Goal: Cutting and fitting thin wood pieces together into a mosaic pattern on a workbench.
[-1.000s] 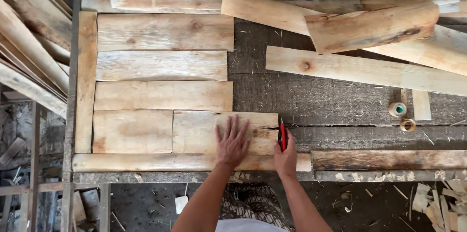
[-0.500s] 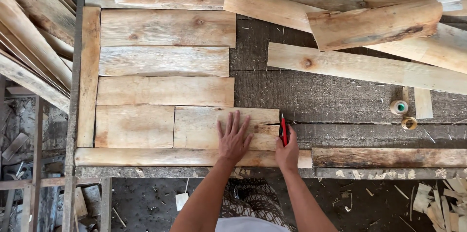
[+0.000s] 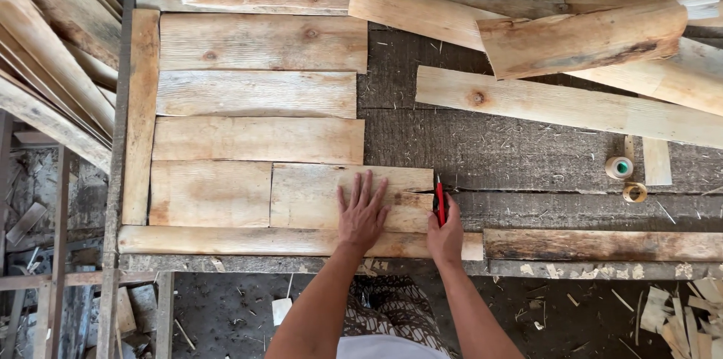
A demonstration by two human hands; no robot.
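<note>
- Pale rough-sawn timber [image 3: 45, 95] stacked slantwise at the far left, beyond the edge of the surface [image 3: 467, 148].
- Upright side board [image 3: 141, 118] along the left of a flat panel, four rows of planks laid to its right: top plank [image 3: 263, 43], second plank [image 3: 256, 94], third plank [image 3: 258, 141], then a short plank [image 3: 210, 193] butted against a cracked plank [image 3: 331, 195].
- Long bottom rail [image 3: 248, 242] touching the lower edges of that last row.
- Left hand [image 3: 363, 212] spread flat, fingers wide, pressing down on the cracked plank near its right end.
- Right hand [image 3: 446, 237] closed on a red pencil [image 3: 440, 202], its tip held at the right end of the cracked plank, just beside the left hand.
- Dark weathered surface bare to the right, with a second rail [image 3: 602, 244] along its near edge.
- Bark-edged slabs [image 3: 580, 39] piled at the upper right, over a long knotted board [image 3: 565, 107].
- Two small tape rolls [image 3: 619, 168] further right, near a short wood offcut [image 3: 657, 161].
</note>
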